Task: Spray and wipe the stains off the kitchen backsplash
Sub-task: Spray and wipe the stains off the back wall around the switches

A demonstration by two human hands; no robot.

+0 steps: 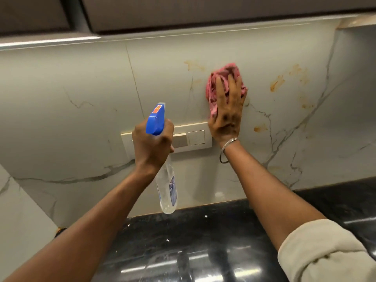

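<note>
The pale marble backsplash point(81, 82) carries orange-brown stains: one up left of the cloth point(194, 66), a cluster to the right point(276, 83) and a spot lower right point(260, 128). My right hand point(226, 117) presses a crumpled pink cloth point(215, 88) flat against the wall with straight fingers. My left hand point(151, 146) grips the neck of a clear spray bottle point(166, 188) with a blue trigger head point(156, 120), held in front of the wall, nozzle up toward the backsplash.
A cream switch plate point(196, 137) is mounted on the wall between my hands. A glossy black countertop point(203, 251) runs below, with a few white specks. Dark upper cabinets point(183, 11) overhang the backsplash. A metal bangle point(226, 150) circles my right wrist.
</note>
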